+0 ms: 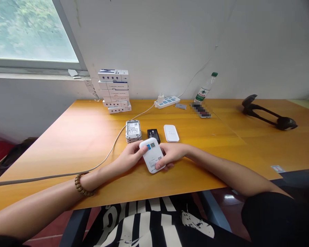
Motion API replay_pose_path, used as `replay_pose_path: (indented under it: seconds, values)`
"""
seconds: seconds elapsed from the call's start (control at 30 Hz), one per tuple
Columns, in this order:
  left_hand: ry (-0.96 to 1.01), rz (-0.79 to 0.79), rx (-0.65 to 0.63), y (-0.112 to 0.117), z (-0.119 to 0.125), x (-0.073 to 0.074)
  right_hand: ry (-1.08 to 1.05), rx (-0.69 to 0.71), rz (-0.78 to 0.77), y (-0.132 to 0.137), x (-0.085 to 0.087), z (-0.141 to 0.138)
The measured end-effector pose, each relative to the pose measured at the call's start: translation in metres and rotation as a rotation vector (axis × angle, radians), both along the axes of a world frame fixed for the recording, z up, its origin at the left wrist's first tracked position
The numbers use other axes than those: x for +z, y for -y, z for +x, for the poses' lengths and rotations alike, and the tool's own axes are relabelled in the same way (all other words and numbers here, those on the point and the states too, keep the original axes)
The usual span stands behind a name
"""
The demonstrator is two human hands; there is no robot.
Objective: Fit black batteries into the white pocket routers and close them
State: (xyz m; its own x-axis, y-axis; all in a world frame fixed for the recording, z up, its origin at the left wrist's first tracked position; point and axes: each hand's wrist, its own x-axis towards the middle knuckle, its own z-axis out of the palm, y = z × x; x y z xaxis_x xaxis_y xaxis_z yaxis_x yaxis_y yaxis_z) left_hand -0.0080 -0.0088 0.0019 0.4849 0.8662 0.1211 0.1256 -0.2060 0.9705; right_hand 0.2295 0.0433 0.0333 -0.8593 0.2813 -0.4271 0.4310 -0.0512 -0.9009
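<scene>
Both hands hold a small white pocket device (152,155) with stickers on its face, just above the wooden table (74,137). My left hand (130,156) grips its left edge, and my right hand (171,155) wraps its right side with the thumb on its lower end. Just behind it lie a short stack of open devices with labels showing (133,130), a black battery (153,134) and a white cover (171,133).
A stack of white boxes (114,91) stands at the back by the wall. A power strip (167,101) with a white cable (67,173), a plastic bottle (205,90), a blurred dark object (201,109) and a black handheld scanner (269,113) lie further off.
</scene>
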Motion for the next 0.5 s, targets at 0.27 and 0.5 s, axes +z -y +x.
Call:
replay_pose_path:
  seconds: [0.27,0.5]
  values:
    - [-0.019,-0.085,-0.271,0.008,0.005,0.010,-0.095,-0.056,0.044,0.008,0.005,-0.005]
    - [-0.196,-0.097,-0.358,0.006,-0.001,0.001,0.182,-0.434,0.716,-0.095,0.053,0.083]
